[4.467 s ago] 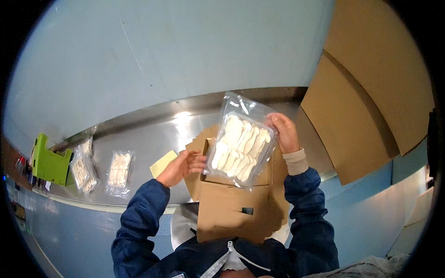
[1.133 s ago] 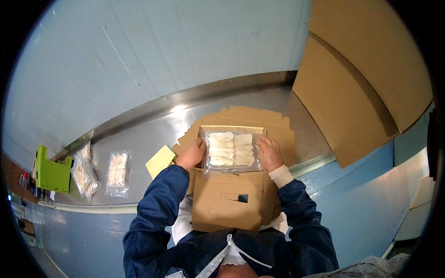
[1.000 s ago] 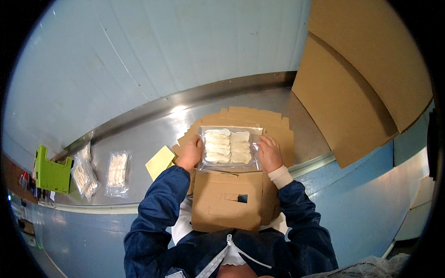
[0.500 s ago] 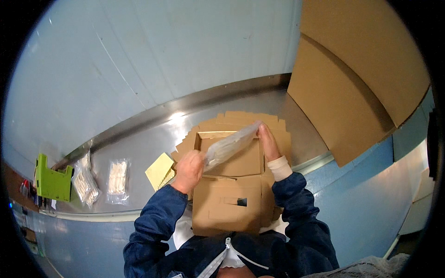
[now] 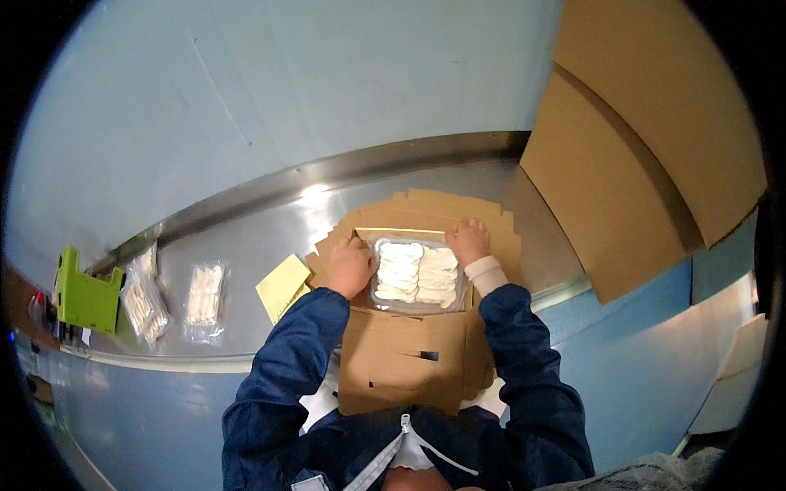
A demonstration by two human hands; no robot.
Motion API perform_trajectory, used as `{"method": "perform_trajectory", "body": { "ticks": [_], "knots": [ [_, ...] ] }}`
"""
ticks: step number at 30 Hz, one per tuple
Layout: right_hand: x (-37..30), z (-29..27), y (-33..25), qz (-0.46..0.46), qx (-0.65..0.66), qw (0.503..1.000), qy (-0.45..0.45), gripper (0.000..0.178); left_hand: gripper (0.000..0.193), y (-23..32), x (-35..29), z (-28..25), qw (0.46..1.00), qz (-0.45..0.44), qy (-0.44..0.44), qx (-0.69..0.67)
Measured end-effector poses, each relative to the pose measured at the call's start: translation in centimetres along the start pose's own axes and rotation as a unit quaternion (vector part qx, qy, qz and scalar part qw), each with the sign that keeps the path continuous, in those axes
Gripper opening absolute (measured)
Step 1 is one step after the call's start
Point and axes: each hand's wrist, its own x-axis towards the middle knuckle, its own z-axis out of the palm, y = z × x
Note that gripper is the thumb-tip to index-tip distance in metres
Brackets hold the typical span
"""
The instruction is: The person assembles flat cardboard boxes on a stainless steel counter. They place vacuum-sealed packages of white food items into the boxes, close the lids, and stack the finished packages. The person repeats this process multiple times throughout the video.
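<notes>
A clear plastic pack [image 5: 417, 274] holds two rows of white, finger-like pieces. It lies flat in the open cardboard box [image 5: 401, 360] in front of me. My left hand [image 5: 350, 266] is closed at the pack's left edge, by the box wall, its fingertips partly hidden. At the far right corner of the pack, my right hand [image 5: 469, 240] has its fingers curled over the plastic edge. The front flap of the box, with a small slot cut in it, folds out toward me.
Two similar clear packs, a nearer one [image 5: 204, 303] and another [image 5: 146, 303], lie on the metal table [image 5: 254, 237] to the left. Beside them stands a green holder [image 5: 86, 290]. Yellow papers [image 5: 284, 286] sit left of the box; large cardboard sheets [image 5: 606, 188] lean at the right.
The pack was tilted up above the box between both hands. Now it lies flat inside, its white pieces facing up, and both hands have come down to its edges.
</notes>
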Motion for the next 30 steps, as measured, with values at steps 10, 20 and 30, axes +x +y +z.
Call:
{"method": "perform_trajectory", "body": {
  "ticks": [10,20,30],
  "knots": [
    [0.5,4.3,1.0,-0.042,-0.030,0.997,0.059,0.041,0.044,-1.0,-0.1,3.6,0.982,-0.045,0.091,-0.157],
    [0.3,4.2,-1.2,-0.039,-0.038,0.998,0.007,0.043,0.035,-0.7,-0.1,3.4,0.984,-0.049,0.057,-0.158],
    [-8.6,0.6,0.2,0.054,0.472,0.880,-0.004,0.064,0.049,-2.0,-9.5,1.7,0.943,0.028,0.014,-0.330]
  ]
}}
